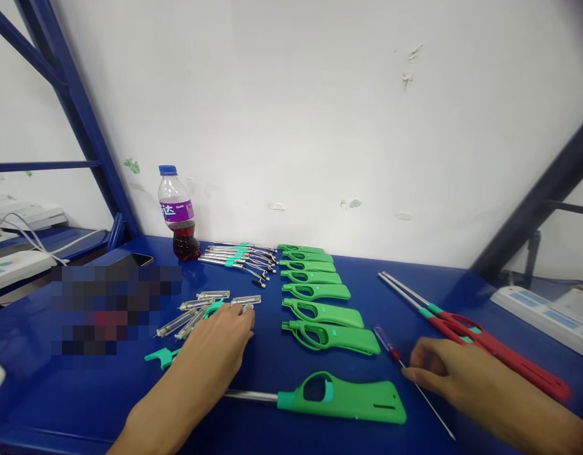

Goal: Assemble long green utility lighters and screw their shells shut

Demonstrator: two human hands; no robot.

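Observation:
My left hand (227, 335) reaches over a loose group of clear plastic tubes (176, 323) and small teal clips (162, 357). Its fingers curl downward with the tips hidden, so what they hold cannot be seen. At the right, my right hand (438, 373) pinches the thin shaft of a screwdriver (389, 344) with thumb and index finger. The screwdriver has a clear purple-and-red handle and lies slanted near the table surface. Between my hands lies a green gas lighter (353, 399) with a metal barrel, partly behind my left forearm.
Several green lighter shells (327, 314) form a column mid-table. Metal barrels with wires (234, 256) lie behind the tubes, beside a soda bottle (177, 218). Two red lighters (514, 363) lie right, near a power strip (542, 316). A pixelated patch covers the table's left.

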